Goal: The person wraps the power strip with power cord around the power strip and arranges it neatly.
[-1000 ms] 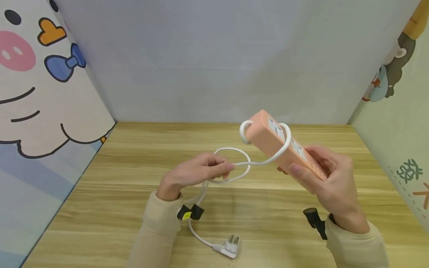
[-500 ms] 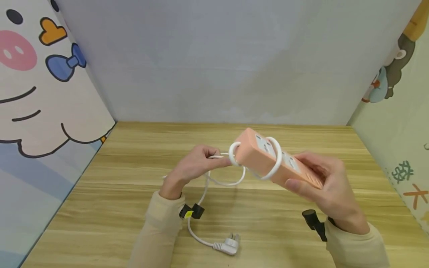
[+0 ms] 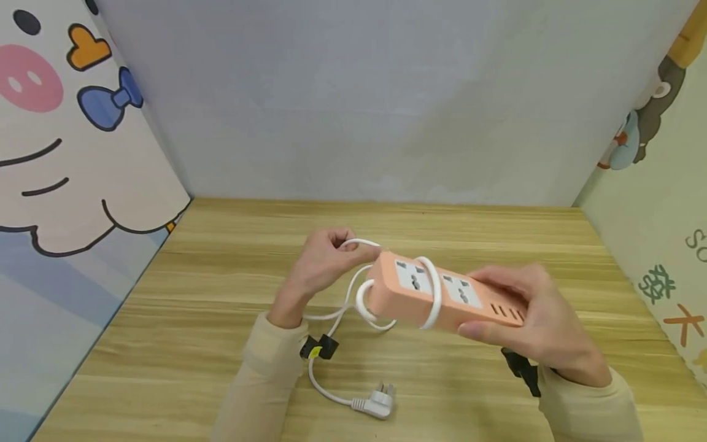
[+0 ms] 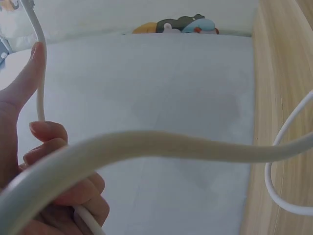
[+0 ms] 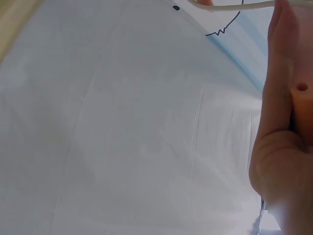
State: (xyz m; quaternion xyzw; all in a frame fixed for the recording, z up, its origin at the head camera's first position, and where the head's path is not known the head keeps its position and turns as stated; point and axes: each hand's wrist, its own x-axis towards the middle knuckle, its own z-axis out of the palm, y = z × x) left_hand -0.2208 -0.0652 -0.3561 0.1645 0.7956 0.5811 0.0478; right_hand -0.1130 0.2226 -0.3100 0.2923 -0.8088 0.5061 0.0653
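Holding power strip (image 3: 464,294); wall letters (image 3: 696,240) "SO"

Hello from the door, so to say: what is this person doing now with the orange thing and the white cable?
The right hand holds the orange power strip above the wooden table, sockets facing up. The left hand grips the white cable beyond the strip's far end. One turn of cable crosses the socket face; more hangs loose below. The plug lies on the table.
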